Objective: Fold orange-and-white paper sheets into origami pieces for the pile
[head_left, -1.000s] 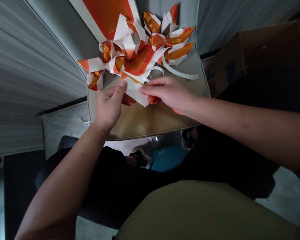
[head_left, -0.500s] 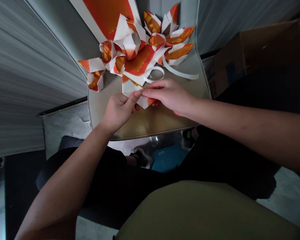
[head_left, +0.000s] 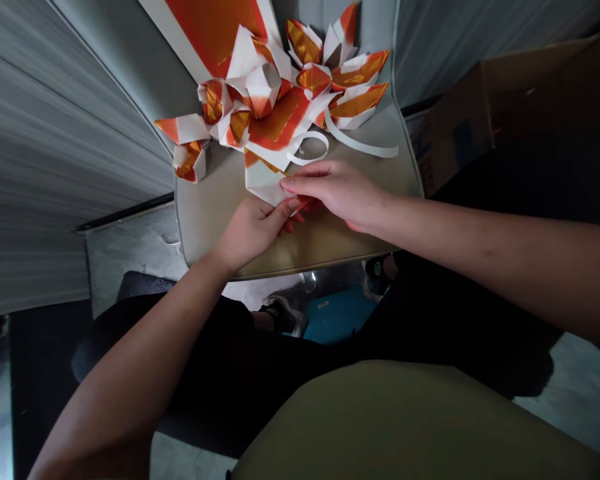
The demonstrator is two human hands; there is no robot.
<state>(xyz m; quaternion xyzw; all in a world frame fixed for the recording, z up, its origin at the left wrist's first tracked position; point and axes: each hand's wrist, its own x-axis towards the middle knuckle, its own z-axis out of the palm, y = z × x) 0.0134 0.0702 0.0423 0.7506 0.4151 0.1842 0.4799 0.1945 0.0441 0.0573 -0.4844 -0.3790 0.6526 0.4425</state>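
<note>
A partly folded sheet of paper (head_left: 263, 181), white with orange and gold areas, is between my hands above the chair seat (head_left: 220, 220). My left hand (head_left: 260, 227) pinches its lower corner, thumb on top. From the right, my right hand (head_left: 333, 190) grips the paper's right part between thumb and fingers, hiding that side. Just beyond lie a flat stack of orange-and-white paper (head_left: 280, 127) and several folded paper pieces (head_left: 357, 103) with gold insides. A curled white paper strip (head_left: 363, 147) rests near my right hand.
A larger orange sheet with a white border (head_left: 215, 30) leans against the chair back. To the right stands an open cardboard box (head_left: 455, 123). Grey curtains (head_left: 55, 153) hang on both sides. Below the seat is a blue object (head_left: 335, 313) between my feet.
My left hand has slid right and slightly down along the paper's lower edge to its bottom corner. My right hand has barely moved and still grips the paper.
</note>
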